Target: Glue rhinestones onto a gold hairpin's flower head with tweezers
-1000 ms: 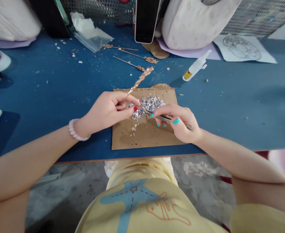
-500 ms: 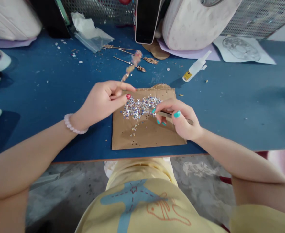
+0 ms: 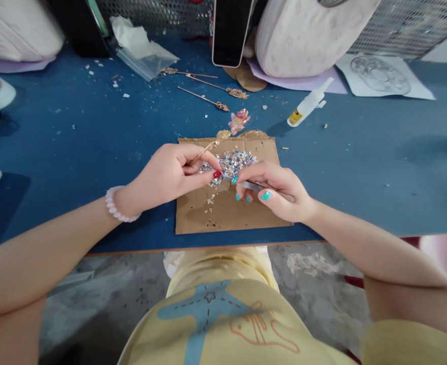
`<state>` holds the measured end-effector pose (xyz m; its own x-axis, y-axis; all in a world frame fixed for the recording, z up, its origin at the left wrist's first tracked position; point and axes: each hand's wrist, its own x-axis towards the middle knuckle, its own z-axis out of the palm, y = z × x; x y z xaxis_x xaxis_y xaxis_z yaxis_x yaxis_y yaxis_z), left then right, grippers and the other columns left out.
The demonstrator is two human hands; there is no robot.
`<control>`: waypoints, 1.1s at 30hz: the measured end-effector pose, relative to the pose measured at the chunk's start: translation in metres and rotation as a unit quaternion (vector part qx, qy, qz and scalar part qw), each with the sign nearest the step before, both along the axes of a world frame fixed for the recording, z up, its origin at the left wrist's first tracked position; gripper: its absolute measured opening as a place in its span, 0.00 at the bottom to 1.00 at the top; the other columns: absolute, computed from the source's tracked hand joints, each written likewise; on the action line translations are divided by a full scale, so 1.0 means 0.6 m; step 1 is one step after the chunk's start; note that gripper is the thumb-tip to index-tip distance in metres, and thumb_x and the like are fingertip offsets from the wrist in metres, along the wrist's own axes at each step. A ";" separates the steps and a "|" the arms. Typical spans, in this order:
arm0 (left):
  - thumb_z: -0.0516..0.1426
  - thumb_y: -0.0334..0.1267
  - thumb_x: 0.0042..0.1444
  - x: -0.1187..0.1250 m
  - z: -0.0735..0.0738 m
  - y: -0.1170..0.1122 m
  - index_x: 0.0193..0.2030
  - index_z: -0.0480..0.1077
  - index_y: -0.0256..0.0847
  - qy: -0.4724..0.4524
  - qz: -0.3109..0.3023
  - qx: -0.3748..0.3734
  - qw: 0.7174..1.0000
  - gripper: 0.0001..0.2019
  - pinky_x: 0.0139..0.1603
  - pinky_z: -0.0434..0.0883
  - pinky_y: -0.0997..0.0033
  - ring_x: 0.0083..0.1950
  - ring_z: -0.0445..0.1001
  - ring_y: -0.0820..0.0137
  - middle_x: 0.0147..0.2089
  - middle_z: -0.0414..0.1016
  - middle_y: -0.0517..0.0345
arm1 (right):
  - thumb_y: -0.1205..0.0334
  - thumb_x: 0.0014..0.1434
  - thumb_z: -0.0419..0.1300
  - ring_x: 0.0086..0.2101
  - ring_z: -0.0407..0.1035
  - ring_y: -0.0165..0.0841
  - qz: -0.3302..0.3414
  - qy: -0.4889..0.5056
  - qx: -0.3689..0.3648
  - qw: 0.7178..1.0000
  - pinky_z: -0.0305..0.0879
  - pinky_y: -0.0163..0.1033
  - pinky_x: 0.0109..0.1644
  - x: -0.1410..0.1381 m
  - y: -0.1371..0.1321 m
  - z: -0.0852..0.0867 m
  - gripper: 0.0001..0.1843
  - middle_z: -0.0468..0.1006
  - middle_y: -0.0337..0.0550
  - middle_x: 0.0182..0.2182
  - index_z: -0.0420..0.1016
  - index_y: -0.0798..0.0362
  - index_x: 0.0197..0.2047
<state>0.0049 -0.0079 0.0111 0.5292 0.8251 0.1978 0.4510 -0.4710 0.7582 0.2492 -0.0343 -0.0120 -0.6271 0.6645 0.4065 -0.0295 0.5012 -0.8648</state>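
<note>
Pinches the thin stem of a gold hairpin [image 3: 239, 121] between thumb and forefinger of the left hand [image 3: 170, 175], with the pink jewelled head pointing away, just past the far edge of a cardboard sheet [image 3: 231, 215]. Grips slim metal tweezers [image 3: 251, 185] in the right hand [image 3: 278, 195], fingers closed round the shaft, tip aimed left and reaching the red nail of the left thumb. Works with both hands close together, almost touching, above a heap of small glittering rhinestones [image 3: 234, 161] on the far half of the cardboard. Cannot tell whether the tweezers' tip holds a stone. Wears a pale bead bracelet [image 3: 117, 205] on the left wrist. Rests the cardboard at the near edge of a blue surface [image 3: 74, 147] strewn with tiny scraps. Has, farther back, more gold hairpins [image 3: 208, 99] lying loose, a small white glue bottle [image 3: 307, 105] on its side to the right, a clear plastic bag [image 3: 143, 56], an upright dark phone [image 3: 229, 30], a pale bag [image 3: 307, 40], and a paper sheet [image 3: 383, 76] with a round drawing.
</note>
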 end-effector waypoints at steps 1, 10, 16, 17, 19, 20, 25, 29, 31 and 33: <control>0.59 0.34 0.56 0.000 0.000 0.000 0.38 0.77 0.40 0.003 -0.003 0.002 1.000 0.06 0.23 0.52 0.76 0.21 0.49 0.79 0.20 0.48 0.70 | 0.53 0.68 0.53 0.37 0.69 0.26 0.000 -0.001 0.000 1.000 0.66 0.34 0.43 0.000 0.000 0.000 0.17 0.73 0.43 0.37 0.69 0.56 0.52; 0.58 0.35 0.56 0.000 0.002 -0.005 0.38 0.77 0.41 0.022 -0.007 0.019 1.000 0.06 0.23 0.53 0.75 0.21 0.49 0.78 0.19 0.49 0.70 | 0.51 0.68 0.52 0.35 0.67 0.27 -0.019 -0.026 0.030 0.999 0.66 0.35 0.40 -0.003 0.000 0.005 0.19 0.73 0.44 0.35 0.70 0.58 0.50; 0.57 0.33 0.55 0.000 -0.002 -0.003 0.39 0.78 0.39 0.008 -0.016 0.048 0.999 0.08 0.23 0.53 0.77 0.21 0.49 0.79 0.19 0.49 0.70 | 0.50 0.68 0.52 0.37 0.69 0.27 -0.001 -0.007 -0.007 1.000 0.67 0.36 0.42 -0.003 -0.001 0.004 0.19 0.74 0.45 0.36 0.70 0.58 0.51; 0.57 0.33 0.55 -0.001 -0.002 -0.003 0.39 0.78 0.39 0.007 -0.018 0.049 0.999 0.09 0.23 0.53 0.77 0.21 0.49 0.79 0.19 0.49 0.70 | 0.51 0.68 0.52 0.37 0.69 0.27 0.004 -0.002 -0.014 1.000 0.67 0.36 0.42 -0.003 -0.001 0.004 0.19 0.74 0.44 0.36 0.69 0.58 0.51; 0.57 0.33 0.55 -0.001 -0.001 -0.003 0.39 0.78 0.39 0.006 -0.017 0.050 0.999 0.09 0.23 0.53 0.77 0.21 0.49 0.79 0.19 0.49 0.70 | 0.51 0.68 0.52 0.36 0.70 0.26 0.013 0.007 -0.027 1.000 0.68 0.36 0.42 -0.003 -0.001 0.003 0.19 0.74 0.44 0.36 0.69 0.57 0.51; 0.57 0.33 0.55 -0.001 -0.001 -0.003 0.39 0.78 0.39 0.007 -0.016 0.049 0.999 0.09 0.22 0.53 0.77 0.21 0.49 0.79 0.19 0.49 0.70 | 0.51 0.68 0.52 0.36 0.70 0.26 0.015 0.011 -0.030 0.999 0.68 0.35 0.43 -0.003 -0.002 0.003 0.19 0.74 0.44 0.36 0.69 0.57 0.51; 0.57 0.33 0.55 0.000 0.000 -0.004 0.38 0.77 0.38 0.010 -0.024 0.044 0.999 0.08 0.22 0.53 0.77 0.20 0.48 0.79 0.19 0.49 0.71 | 0.51 0.69 0.51 0.36 0.69 0.26 0.010 -0.005 -0.011 1.000 0.67 0.35 0.43 -0.004 -0.002 0.004 0.19 0.74 0.44 0.36 0.69 0.58 0.51; 0.57 0.33 0.54 0.001 0.001 -0.004 0.37 0.77 0.39 0.016 -0.024 0.054 0.998 0.07 0.22 0.53 0.77 0.20 0.48 0.79 0.18 0.48 0.71 | 0.51 0.69 0.51 0.35 0.67 0.26 0.002 -0.022 0.014 1.000 0.66 0.35 0.40 -0.004 -0.001 0.003 0.18 0.74 0.45 0.36 0.70 0.57 0.50; 0.57 0.33 0.54 0.001 0.002 -0.004 0.37 0.77 0.39 0.019 -0.022 0.056 0.998 0.08 0.22 0.54 0.77 0.20 0.49 0.79 0.18 0.48 0.71 | 0.52 0.69 0.50 0.35 0.67 0.27 0.003 -0.019 0.019 1.000 0.66 0.36 0.40 -0.004 0.000 0.002 0.18 0.74 0.45 0.35 0.70 0.57 0.50; 0.56 0.33 0.54 0.001 0.002 -0.005 0.37 0.77 0.39 0.023 -0.019 0.054 0.998 0.08 0.23 0.55 0.77 0.20 0.49 0.78 0.18 0.49 0.71 | 0.52 0.69 0.50 0.35 0.67 0.27 0.006 -0.017 0.018 1.000 0.67 0.36 0.40 -0.003 0.001 0.000 0.18 0.74 0.45 0.36 0.70 0.57 0.51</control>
<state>0.0052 -0.0108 0.0125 0.5703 0.7793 0.2597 0.4644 -0.5667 0.6806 0.2471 -0.0336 -0.0118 -0.6481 0.6425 0.4089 -0.0063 0.5323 -0.8465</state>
